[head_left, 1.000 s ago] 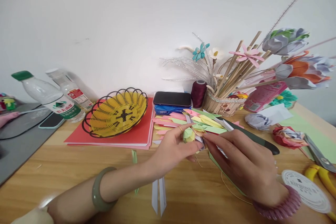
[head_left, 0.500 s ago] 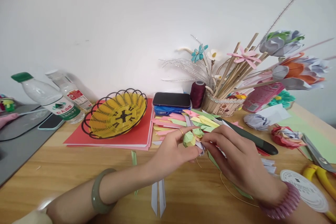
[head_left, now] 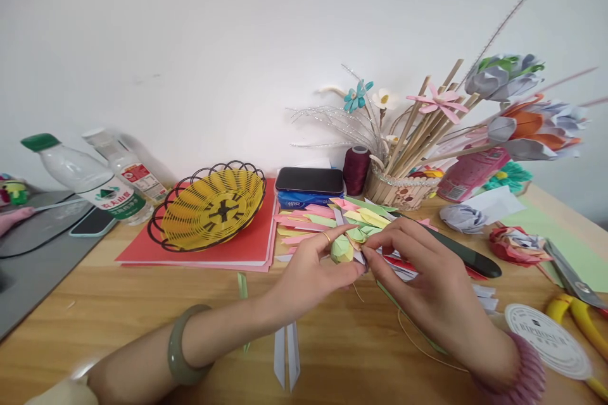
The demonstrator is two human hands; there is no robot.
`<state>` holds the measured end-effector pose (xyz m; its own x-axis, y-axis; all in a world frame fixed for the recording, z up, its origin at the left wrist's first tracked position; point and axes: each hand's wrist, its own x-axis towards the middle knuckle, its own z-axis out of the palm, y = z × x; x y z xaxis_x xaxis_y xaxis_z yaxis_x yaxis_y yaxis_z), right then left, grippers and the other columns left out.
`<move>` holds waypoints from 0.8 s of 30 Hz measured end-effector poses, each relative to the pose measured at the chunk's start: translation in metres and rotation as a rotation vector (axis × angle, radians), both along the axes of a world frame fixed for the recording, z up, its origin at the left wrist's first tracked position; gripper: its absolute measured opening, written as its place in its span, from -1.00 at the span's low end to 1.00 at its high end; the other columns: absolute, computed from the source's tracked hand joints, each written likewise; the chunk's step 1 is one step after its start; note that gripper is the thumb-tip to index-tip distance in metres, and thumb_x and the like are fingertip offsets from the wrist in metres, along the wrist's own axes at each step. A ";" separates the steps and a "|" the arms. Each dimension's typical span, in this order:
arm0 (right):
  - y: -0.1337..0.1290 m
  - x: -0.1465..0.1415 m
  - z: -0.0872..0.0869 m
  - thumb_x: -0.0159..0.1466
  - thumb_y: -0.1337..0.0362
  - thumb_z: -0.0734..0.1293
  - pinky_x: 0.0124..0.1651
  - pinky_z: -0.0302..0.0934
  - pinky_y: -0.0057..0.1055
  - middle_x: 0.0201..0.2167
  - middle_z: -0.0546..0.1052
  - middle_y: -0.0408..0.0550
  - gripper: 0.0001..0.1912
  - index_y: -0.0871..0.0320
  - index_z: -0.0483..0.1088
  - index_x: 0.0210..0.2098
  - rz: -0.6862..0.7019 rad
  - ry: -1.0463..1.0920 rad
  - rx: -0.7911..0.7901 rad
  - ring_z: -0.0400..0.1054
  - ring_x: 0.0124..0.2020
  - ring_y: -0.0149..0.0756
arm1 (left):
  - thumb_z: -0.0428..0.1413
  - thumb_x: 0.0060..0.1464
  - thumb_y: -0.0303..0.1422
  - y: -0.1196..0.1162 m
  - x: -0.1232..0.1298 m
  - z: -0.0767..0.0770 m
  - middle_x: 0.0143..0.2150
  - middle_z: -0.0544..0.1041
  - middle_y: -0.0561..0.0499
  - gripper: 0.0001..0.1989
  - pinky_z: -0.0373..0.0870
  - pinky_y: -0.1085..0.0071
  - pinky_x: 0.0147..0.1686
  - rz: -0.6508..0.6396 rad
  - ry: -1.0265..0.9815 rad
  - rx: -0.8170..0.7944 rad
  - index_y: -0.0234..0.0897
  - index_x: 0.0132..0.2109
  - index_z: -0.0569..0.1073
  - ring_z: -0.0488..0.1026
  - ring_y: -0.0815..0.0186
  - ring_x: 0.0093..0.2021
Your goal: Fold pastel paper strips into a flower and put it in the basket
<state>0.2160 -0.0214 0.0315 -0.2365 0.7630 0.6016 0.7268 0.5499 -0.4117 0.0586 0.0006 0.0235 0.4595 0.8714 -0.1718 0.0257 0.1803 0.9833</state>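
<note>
My left hand (head_left: 313, 269) is closed round a small folded-paper piece (head_left: 342, 249) of green, yellow and pale lilac facets, held above the table. My right hand (head_left: 427, 278) pinches at its right side with thumb and forefinger; the fingertips partly hide what they grip. A thin tan thread (head_left: 418, 348) curves over the table beneath my right hand. Behind my hands spreads a pile of folded paper strips (head_left: 308, 220) in pink, yellow and green. Two white folded strips (head_left: 287, 357) lie in front, with a green strip (head_left: 243, 285) to their left.
A yellow basket (head_left: 213, 209) sits on red paper (head_left: 137, 247). A phone (head_left: 310, 181) rests on a blue pack. Bottles (head_left: 109, 193) lean at left. Paper flowers (head_left: 536, 130) and sticks stand back right. A white spool (head_left: 546, 342) and a yellow-handled tool (head_left: 582, 326) lie at right.
My right fingers shift slightly at the edge of the folded-paper piece. My left hand stays nearly in place, and the camera view has moved a little.
</note>
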 end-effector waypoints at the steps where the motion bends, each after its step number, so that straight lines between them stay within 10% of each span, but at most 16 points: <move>1: 0.000 0.001 0.000 0.20 0.33 0.23 -0.39 0.10 -0.41 -0.48 0.31 -0.12 -0.95 0.13 0.28 -0.41 -0.008 0.029 -0.024 0.21 -0.43 -0.36 | 0.13 -0.11 -0.31 0.000 -0.001 0.000 -0.28 0.36 0.04 -0.45 0.33 0.41 -0.31 0.002 0.008 0.012 -0.17 0.08 0.26 0.28 0.37 -0.28; 9: 0.001 -0.001 -0.004 0.18 0.35 0.26 -0.42 0.09 -0.42 -0.50 0.29 -0.15 -0.94 0.12 0.26 -0.42 -0.006 0.083 -0.026 0.19 -0.46 -0.39 | 0.11 -0.13 -0.30 -0.002 -0.001 0.006 -0.29 0.37 -0.02 -0.42 0.37 0.40 -0.39 -0.012 -0.098 -0.068 -0.35 0.09 0.24 0.30 0.35 -0.32; 24: -0.003 0.004 -0.003 0.12 0.43 0.32 -0.46 0.16 -0.39 -0.53 0.43 -0.06 -0.83 0.26 0.35 -0.26 0.053 -0.377 0.475 0.25 -0.48 -0.34 | 0.02 -0.04 -0.32 -0.003 0.000 0.012 -0.30 0.42 0.01 -0.62 0.35 0.48 -0.41 0.067 -0.024 -0.086 -0.26 -0.03 0.40 0.30 0.41 -0.35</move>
